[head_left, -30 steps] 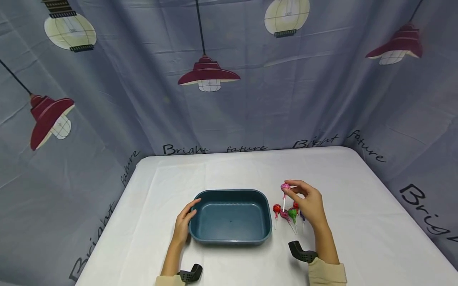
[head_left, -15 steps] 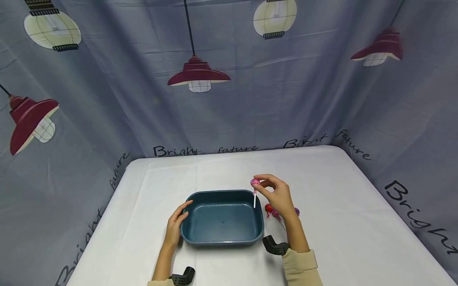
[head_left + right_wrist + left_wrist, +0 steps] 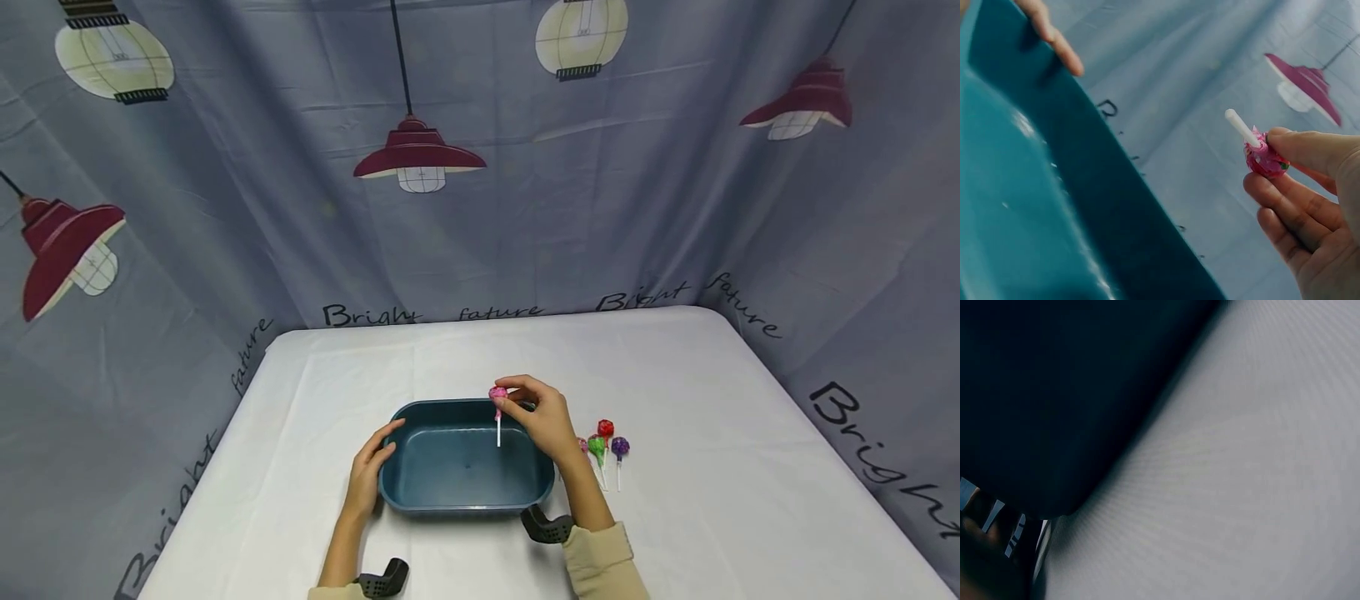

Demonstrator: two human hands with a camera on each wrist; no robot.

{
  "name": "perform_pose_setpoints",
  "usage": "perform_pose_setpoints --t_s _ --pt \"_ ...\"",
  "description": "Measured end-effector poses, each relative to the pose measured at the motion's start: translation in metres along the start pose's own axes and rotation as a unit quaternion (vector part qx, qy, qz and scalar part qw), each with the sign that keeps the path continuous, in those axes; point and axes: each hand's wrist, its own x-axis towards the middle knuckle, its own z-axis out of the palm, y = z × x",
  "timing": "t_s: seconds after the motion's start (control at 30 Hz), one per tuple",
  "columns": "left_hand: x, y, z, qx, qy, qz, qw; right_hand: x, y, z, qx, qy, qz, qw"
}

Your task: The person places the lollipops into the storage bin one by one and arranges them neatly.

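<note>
My right hand pinches a pink-wrapped lollipop by its candy head, between thumb and fingers. Its white stick points down over the right part of a teal plastic bin in the head view. Nothing else shows inside the bin. At the bin's left end my left hand holds the rim, its fingertips over the edge. To the right of the bin lie more lollipops: a green one, a red one, a purple one and a pink one partly behind my right wrist.
A white cloth covers the table. Behind and beside it hangs a grey-blue curtain printed with lamps and lettering. Each wrist carries a black camera mount, such as the right one.
The right hand has carried the pink lollipop leftward, from above the other lollipops to over the bin. The left hand has stayed at the bin's left rim. The head view has shifted slightly.
</note>
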Motion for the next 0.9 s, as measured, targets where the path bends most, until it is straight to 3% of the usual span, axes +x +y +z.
perform_pose_setpoints --t_s 0.2,0.43,0.63,0.9 --pt "0.001 0.001 0.002 -0.002 0.004 -0.010 0.9999 0.006 0.004 0.021 -0.002 -0.027 0.013 0.9995" --pt "0.000 0.001 0.001 -0.001 0.005 -0.018 0.9998 0.012 0.015 0.045 0.031 -0.068 0.012 0.9972" --pt "0.000 0.001 0.001 0.003 0.006 -0.018 0.9998 0.020 0.043 0.064 0.020 -0.096 0.024 0.9949" --pt "0.001 0.000 0.000 -0.003 -0.001 -0.019 0.9998 0.023 0.043 0.080 -0.015 -0.142 0.022 0.9894"
